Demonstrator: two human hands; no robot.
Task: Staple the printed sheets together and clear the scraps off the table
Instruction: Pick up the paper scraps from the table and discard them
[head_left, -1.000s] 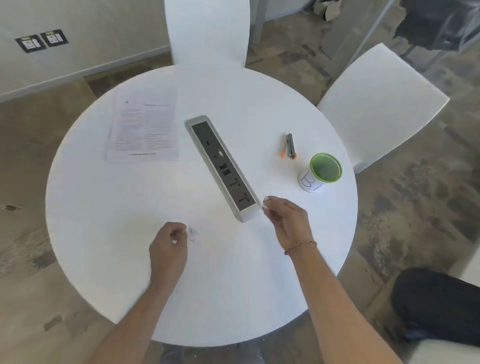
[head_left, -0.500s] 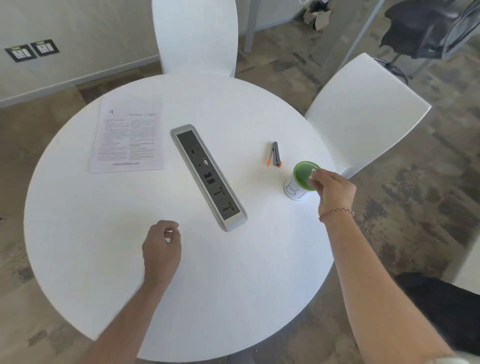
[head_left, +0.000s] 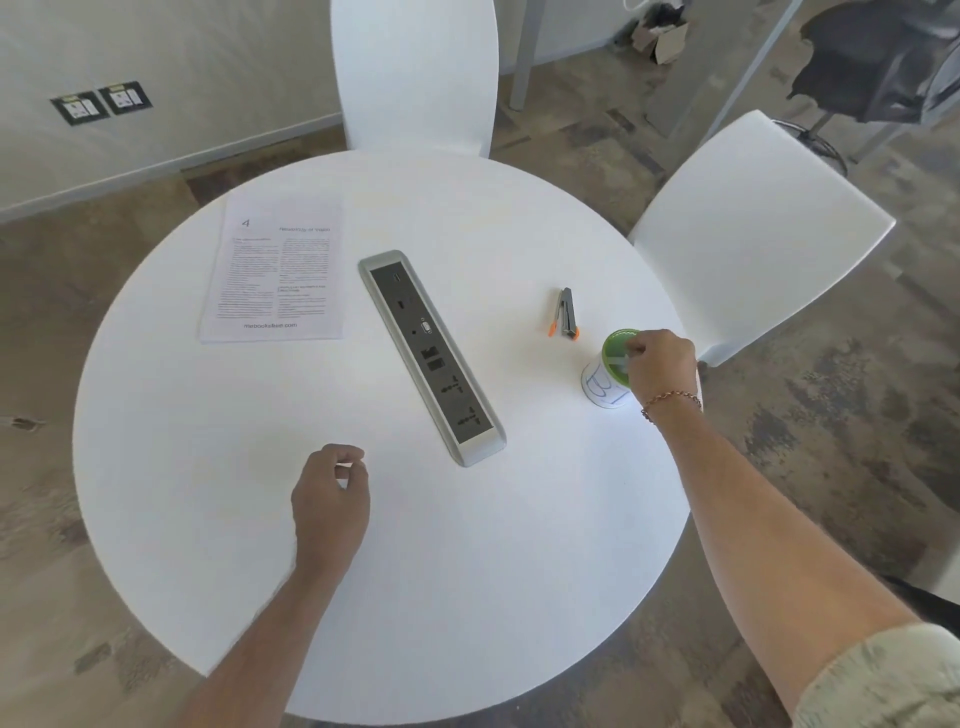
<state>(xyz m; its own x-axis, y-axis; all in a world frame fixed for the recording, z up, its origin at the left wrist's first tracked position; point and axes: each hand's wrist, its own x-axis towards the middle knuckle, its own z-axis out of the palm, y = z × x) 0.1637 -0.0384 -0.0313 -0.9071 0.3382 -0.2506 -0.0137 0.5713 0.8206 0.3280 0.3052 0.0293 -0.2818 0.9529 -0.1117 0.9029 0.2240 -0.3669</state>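
The printed sheets (head_left: 275, 275) lie in a neat stack at the far left of the round white table (head_left: 467, 571). A small grey stapler (head_left: 566, 314) with orange tips rests at the right, just beyond a white cup (head_left: 597, 384) with a green inside. My right hand (head_left: 660, 364) hovers over the cup's mouth, its fingertips pinching a pale paper scrap (head_left: 616, 358) inside the rim. My left hand (head_left: 332, 499) rests near the front of the table, fingers curled in around what looks like a small white scrap.
A grey power socket strip (head_left: 431, 358) runs diagonally across the table's middle. Two white chairs stand at the far side (head_left: 415, 73) and at the right (head_left: 753, 234). A dark object lies on the floor at the lower right.
My right hand went from the near end of the socket strip to the cup with a scrap. The scrap beside my left hand is gone from the table, and that hand has curled.
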